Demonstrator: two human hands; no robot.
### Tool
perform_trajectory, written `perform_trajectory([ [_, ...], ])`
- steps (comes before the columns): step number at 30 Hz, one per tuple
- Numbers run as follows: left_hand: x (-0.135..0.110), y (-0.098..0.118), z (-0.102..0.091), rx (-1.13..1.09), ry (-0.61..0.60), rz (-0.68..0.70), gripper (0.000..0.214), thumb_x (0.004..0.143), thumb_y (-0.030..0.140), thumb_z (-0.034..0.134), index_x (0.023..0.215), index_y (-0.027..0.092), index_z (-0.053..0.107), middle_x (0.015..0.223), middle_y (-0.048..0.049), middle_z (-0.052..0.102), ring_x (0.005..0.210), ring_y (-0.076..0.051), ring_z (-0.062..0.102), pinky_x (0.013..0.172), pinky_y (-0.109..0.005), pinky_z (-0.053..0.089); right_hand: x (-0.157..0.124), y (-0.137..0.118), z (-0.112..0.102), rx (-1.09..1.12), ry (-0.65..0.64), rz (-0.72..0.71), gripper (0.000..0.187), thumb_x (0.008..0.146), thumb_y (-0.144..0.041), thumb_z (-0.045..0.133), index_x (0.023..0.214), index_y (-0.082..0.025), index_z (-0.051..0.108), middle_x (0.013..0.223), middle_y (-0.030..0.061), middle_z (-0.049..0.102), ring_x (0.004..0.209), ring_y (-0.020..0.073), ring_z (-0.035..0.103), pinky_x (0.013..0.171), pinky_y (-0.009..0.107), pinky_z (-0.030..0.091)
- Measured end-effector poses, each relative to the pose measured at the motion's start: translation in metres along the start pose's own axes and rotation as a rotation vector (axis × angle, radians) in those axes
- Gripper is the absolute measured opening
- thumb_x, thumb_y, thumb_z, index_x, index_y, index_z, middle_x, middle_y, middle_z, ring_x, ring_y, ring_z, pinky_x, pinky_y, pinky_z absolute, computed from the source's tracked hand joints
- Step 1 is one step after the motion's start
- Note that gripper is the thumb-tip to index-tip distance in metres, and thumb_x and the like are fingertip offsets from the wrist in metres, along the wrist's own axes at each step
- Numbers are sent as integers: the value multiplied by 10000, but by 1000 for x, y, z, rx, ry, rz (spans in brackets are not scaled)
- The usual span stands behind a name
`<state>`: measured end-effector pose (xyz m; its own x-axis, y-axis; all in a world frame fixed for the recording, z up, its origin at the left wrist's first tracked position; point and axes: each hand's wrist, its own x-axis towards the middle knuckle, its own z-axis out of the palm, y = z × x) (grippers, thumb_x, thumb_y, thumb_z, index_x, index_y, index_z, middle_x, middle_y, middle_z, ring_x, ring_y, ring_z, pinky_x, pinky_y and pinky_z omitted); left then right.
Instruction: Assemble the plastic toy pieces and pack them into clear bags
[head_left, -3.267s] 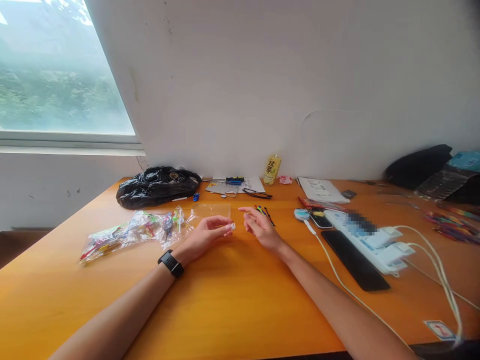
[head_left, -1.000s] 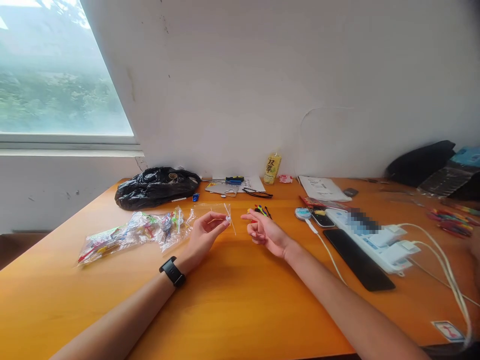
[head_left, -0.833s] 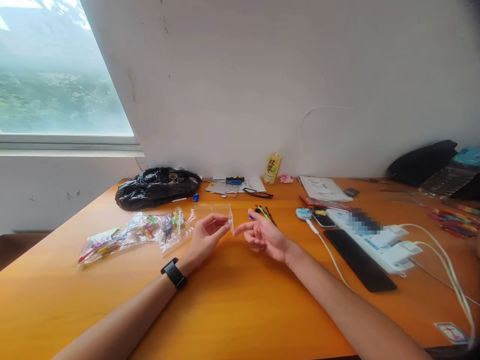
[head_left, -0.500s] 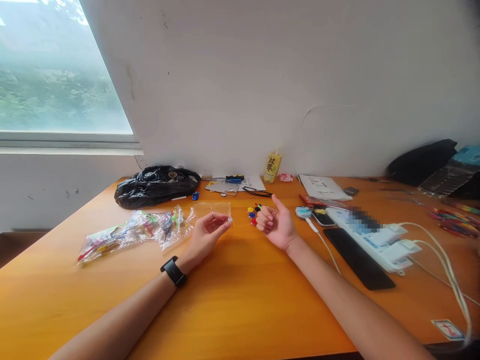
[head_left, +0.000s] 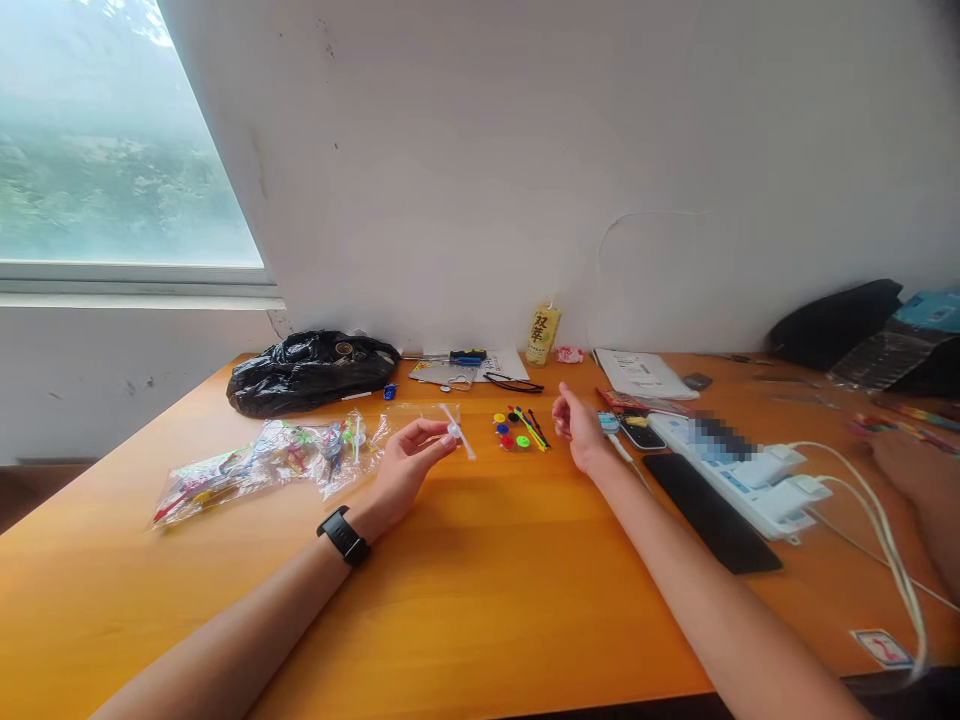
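My left hand (head_left: 412,455), with a black watch on its wrist, pinches a small white plastic propeller (head_left: 461,436) by its middle between thumb and fingertips. Just behind that hand lies a clear plastic bag (head_left: 346,478). My right hand (head_left: 579,432) hovers over the table with fingers curled in and thumb raised; nothing shows in it. Between the hands rest several small round coloured pieces (head_left: 506,441) in yellow, blue, red, black and green. Beside them are thin yellow and black sticks (head_left: 534,428).
At left lies a clear bag of colourful parts (head_left: 217,475), with a black plastic bag (head_left: 311,375) behind it. A yellow drink pack (head_left: 542,335) stands by the wall. To the right are a power strip (head_left: 757,495), a black phone (head_left: 709,512), cables and another person's hand (head_left: 911,475).
My right hand has drawn away to the right, uncovering the sticks. The propeller in my left hand now shows plainly, slanted. Another person's hand has appeared at the far right.
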<state>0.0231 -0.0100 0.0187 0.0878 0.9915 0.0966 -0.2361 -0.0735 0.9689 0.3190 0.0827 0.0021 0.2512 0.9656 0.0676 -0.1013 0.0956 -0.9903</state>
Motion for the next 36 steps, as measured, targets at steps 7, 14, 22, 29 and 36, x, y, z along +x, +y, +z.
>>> perform_trajectory([
  [7, 2, -5, -2, -23, -38, 18, 387, 774, 405, 911, 1007, 175, 704, 1155, -119, 792, 1149, -280, 730, 1087, -439, 517, 8, 25, -6, -555, -164, -244, 348, 812, -542, 717, 801, -194, 704, 651, -3, 606, 608, 159, 525, 557, 270, 344],
  [14, 1, -4, -1, 8, -70, 10, 406, 797, 413, 896, 1049, 164, 698, 1215, -149, 775, 1191, -304, 720, 1101, -453, 506, 0, 21, -4, -893, -298, -365, 258, 852, -442, 658, 816, -195, 724, 598, -19, 563, 566, 155, 489, 557, 282, 313],
  [22, -10, 16, 7, 114, -189, -109, 476, 796, 358, 889, 1188, 173, 689, 1260, -158, 754, 1181, -313, 724, 1060, -431, 526, -2, 20, -4, -986, -275, -351, 181, 913, -362, 603, 832, -209, 657, 712, 21, 672, 619, 169, 556, 566, 274, 332],
  [29, -14, 5, 9, 375, -308, -49, 325, 860, 444, 818, 1007, 167, 732, 1083, -120, 793, 1011, -281, 762, 889, -373, 579, -8, 14, -1, -1010, -288, -423, 115, 941, -300, 600, 885, -210, 643, 877, 46, 697, 745, 183, 609, 638, 278, 395],
  [36, -13, -14, 7, 753, -400, 364, 180, 890, 368, 783, 1006, 229, 786, 1207, -106, 732, 1121, -272, 673, 979, -396, 536, -11, 11, 0, -1080, -240, -471, 78, 940, -214, 590, 868, -214, 618, 970, 59, 690, 872, 204, 638, 701, 293, 412],
])
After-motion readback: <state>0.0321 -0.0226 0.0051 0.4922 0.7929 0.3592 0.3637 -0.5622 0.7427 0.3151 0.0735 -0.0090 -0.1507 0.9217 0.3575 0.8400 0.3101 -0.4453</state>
